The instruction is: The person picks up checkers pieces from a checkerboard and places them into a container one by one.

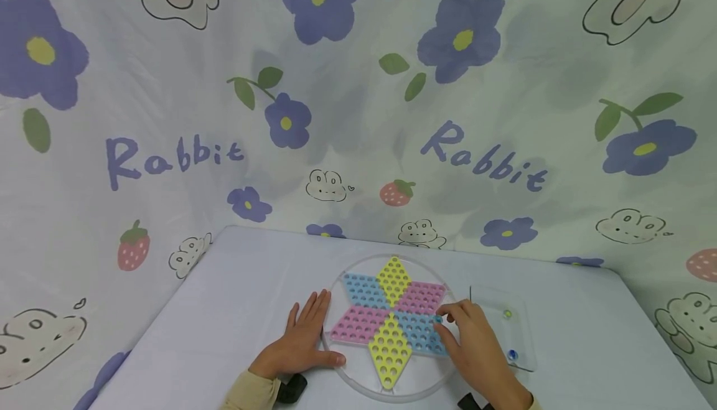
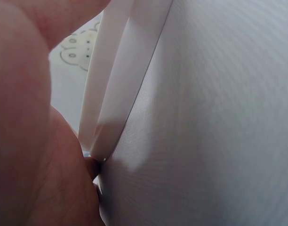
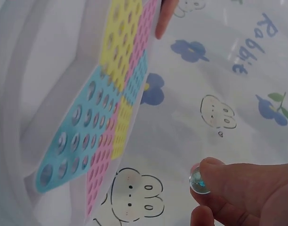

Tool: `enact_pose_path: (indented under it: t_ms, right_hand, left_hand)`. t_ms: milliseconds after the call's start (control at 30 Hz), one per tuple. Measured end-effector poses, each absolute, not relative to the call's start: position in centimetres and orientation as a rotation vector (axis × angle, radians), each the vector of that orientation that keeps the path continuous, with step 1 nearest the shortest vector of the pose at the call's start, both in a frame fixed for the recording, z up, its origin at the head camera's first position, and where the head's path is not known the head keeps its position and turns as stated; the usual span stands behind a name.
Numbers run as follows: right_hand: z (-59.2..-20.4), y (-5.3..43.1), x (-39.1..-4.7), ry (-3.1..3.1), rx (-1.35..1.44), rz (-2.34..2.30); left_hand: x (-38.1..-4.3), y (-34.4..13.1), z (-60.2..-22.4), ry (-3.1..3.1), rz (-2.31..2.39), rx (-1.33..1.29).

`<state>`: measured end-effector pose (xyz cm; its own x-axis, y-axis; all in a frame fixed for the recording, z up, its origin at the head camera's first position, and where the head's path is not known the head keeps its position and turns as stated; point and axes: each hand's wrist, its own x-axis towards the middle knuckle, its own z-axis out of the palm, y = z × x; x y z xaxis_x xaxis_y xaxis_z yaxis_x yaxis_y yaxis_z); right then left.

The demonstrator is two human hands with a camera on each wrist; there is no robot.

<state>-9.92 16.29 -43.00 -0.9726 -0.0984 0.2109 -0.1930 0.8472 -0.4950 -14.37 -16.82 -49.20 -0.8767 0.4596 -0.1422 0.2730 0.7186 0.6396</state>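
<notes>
A round Chinese checkers board [image 1: 411, 399] lies on the table, its raised star of yellow, pink and blue points full of round holes. My left hand [image 1: 301, 343] rests at the board's left edge, fingers extended and thumb at the rim. In the left wrist view the board's white side wall [image 2: 113, 80] runs beside that hand. Over the blue section at the right, my right hand [image 1: 476, 348] pinches a clear glass marble [image 3: 196, 181] with blue-green inside between thumb and finger. In the right wrist view the marble is apart from the holes.
Right of the board sits a clear shallow tray [image 1: 529, 329] with a yellow-green marble [image 1: 507, 313] and a blue marble [image 1: 512, 355] in it. The white table [image 1: 224, 323] meets a printed cloth backdrop [image 1: 358, 149] behind and at the sides.
</notes>
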Motion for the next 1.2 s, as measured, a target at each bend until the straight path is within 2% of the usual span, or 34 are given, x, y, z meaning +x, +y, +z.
enact_pose_path:
  t_ms: [433,733,1200]
  right_hand:
    - [-43.5,18.6,-8.9,-2.84,0.196,0.809]
    - [-44.5,20.2,-8.3,-2.721,0.292,0.711]
    - [-45.3,22.0,-8.0,-2.753,0.216,0.725]
  left_hand:
    - [-14.3,-16.9,-49.2,2.636,0.905,0.578]
    - [-14.4,-16.9,-49.3,2.637,0.896,0.585]
    - [-14.4,-16.8,-49.0,2.635,0.88,0.57]
